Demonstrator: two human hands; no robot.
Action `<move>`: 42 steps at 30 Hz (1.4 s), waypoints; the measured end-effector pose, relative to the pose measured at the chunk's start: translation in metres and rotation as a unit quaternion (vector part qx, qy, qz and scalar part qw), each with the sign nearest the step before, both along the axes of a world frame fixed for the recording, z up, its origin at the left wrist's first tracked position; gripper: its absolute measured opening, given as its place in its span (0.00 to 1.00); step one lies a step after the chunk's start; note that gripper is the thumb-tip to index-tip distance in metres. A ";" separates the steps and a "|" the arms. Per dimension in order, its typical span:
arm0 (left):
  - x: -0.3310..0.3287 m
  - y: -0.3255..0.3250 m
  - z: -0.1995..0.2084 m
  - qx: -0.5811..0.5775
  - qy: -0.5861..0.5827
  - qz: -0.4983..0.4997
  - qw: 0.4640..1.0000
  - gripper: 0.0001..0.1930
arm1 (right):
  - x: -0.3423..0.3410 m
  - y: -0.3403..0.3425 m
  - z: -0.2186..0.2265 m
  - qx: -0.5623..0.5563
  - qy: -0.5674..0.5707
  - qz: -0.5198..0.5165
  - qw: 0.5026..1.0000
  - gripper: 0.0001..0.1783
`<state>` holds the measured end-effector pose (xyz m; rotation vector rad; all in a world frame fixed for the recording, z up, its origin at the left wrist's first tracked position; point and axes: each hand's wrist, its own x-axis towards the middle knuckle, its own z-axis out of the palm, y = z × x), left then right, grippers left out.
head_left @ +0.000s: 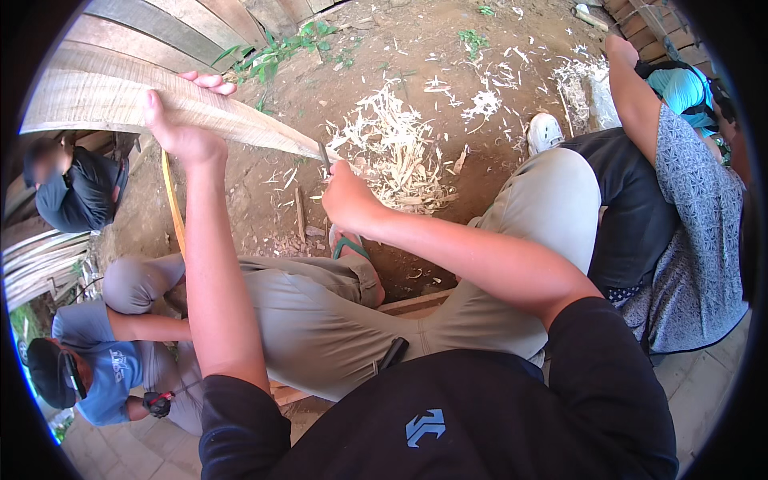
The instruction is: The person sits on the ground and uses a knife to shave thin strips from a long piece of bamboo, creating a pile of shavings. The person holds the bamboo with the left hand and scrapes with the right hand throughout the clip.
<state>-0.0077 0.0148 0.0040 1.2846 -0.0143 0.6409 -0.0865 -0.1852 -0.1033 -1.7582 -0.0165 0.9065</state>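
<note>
A long piece of pale wood [96,94] stretches from the upper left toward the middle, wide at its far left and tapering to a narrow tip. My left hand [186,136] grips it from below, the thumb on the near face and the fingertips showing over the far edge. My right hand [349,197] is a closed fist around a knife. Its short dark blade [323,155] sticks up from the fist and meets the wood near the tip. The knife's handle is hidden inside the fist.
Pale wood shavings [392,156] lie heaped on the dirt ground beyond my right hand. A person in a blue shirt [120,372] sits at left, another in dark clothing [76,188] farther off. Close on my right sits a person in a patterned garment [696,216]. A plank wall [152,28] stands behind.
</note>
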 end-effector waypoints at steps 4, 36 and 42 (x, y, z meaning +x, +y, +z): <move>-0.002 -0.001 0.000 0.005 0.008 0.000 1.000 0.35 | 0.000 0.002 -0.019 0.005 -0.017 -0.028 0.999 0.21; -0.001 -0.011 0.001 0.030 0.020 0.026 0.999 0.37 | -0.021 0.005 -0.017 -0.026 -0.077 -0.039 0.996 0.18; -0.003 -0.003 0.001 0.020 0.020 0.035 0.999 0.36 | -0.025 -0.003 -0.008 -0.036 -0.087 -0.038 0.995 0.17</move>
